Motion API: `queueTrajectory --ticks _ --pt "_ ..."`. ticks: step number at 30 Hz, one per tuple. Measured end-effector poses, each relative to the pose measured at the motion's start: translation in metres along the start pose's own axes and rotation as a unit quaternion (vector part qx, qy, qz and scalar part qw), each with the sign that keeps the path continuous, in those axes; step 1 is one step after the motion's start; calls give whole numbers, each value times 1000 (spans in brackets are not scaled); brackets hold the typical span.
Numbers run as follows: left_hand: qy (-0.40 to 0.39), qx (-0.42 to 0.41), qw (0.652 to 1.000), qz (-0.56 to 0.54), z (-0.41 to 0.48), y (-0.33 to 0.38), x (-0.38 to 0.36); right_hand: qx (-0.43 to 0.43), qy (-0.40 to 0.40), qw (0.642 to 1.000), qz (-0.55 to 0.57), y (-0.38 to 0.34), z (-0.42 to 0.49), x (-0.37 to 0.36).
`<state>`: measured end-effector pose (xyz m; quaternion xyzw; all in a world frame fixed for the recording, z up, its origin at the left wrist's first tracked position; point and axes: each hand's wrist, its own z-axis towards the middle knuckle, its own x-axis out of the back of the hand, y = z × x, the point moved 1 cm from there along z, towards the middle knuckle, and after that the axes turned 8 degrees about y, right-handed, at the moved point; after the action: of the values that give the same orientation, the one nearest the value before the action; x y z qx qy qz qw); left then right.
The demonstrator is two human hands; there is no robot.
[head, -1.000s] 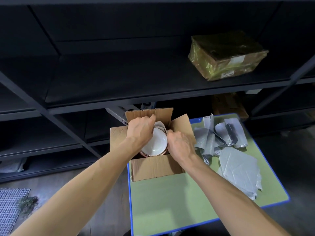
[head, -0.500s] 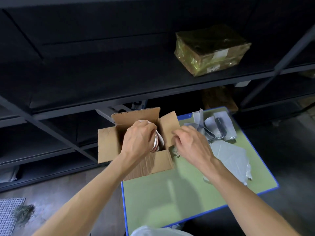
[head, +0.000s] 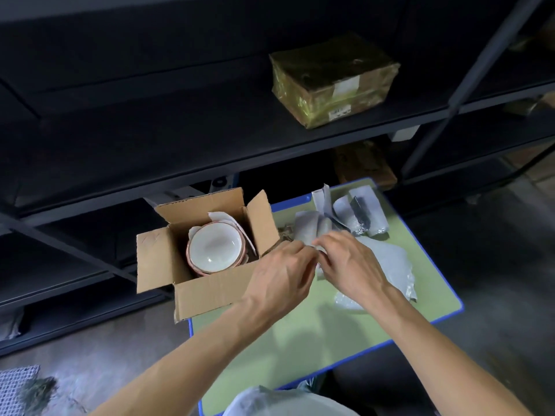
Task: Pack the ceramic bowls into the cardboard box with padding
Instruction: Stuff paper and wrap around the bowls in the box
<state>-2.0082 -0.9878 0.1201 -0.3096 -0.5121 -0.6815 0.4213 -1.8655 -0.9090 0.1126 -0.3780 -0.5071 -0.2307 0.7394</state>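
Observation:
An open cardboard box (head: 210, 291) stands on the left end of the green table (head: 300, 340). Stacked in it are white ceramic bowls (head: 214, 247) with pink rims, and a white padding sheet (head: 223, 218) is tucked behind them. To the right of the box, my left hand (head: 282, 274) and my right hand (head: 350, 265) meet with curled fingers. Together they pinch the edge of a grey padding sheet (head: 387, 262) lying on the table. Neither hand touches the box or the bowls.
More rolled and folded grey padding pieces (head: 360, 217) lie at the table's far right. Dark metal shelving (head: 180, 145) rises right behind the table, with a film-wrapped parcel (head: 333, 82) on it. A white bag-like thing (head: 285, 403) sits at the table's near edge.
Both hands have left the box, where they were settling the bowls, and moved right to the grey padding on the table. The bowls now lie uncovered in the box.

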Motion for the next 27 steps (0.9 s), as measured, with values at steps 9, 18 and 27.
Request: queueTrajectory --ticks 9,18,27 --pt "-141 -23 987 71 34 32 -83 -142 -118 981 -63 93 -55 -6" --pt "-257 5 961 105 46 52 -165 -243 -216 945 -42 159 -88 -18" --pt "-238 143 960 46 49 51 -196 -320 -181 930 -3 178 -89 -48"
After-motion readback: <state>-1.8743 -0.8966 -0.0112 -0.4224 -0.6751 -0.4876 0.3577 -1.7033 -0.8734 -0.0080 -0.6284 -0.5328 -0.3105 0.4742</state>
